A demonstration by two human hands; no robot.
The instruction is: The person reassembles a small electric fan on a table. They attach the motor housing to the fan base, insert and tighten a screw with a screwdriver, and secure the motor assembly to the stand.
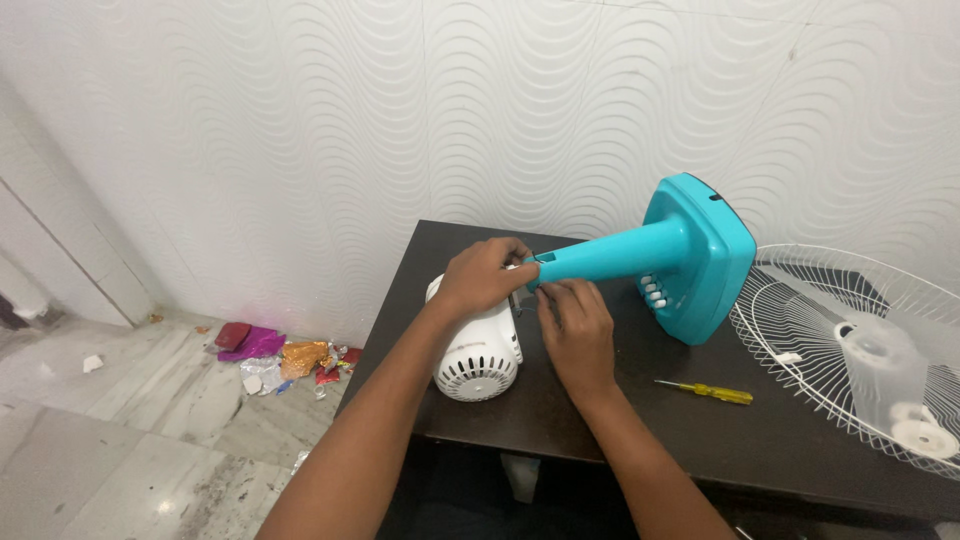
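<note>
1. While the fan lies dismantled on the dark table (800, 450), its white motor housing (478, 355) rests near the table's left edge, touching the neck of the teal stand (640, 255).
2. Left hand (482, 277) is curled over the housing's top, grasping it at the joint.
3. Right hand (577, 330) pinches at that joint with its fingertips; what they hold is hidden.
4. Still apart, by my judgement: the wire guard (800, 320), clear blade (885, 365) and yellow screwdriver (706, 391) lie unused on the right.

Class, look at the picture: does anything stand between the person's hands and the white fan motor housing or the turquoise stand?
Nothing visible does. The left hand rests on the white ribbed plastic motor housing, and the right hand touches the joint with the turquoise plastic fan stand. The yellow-handled screwdriver lies apart.
</note>
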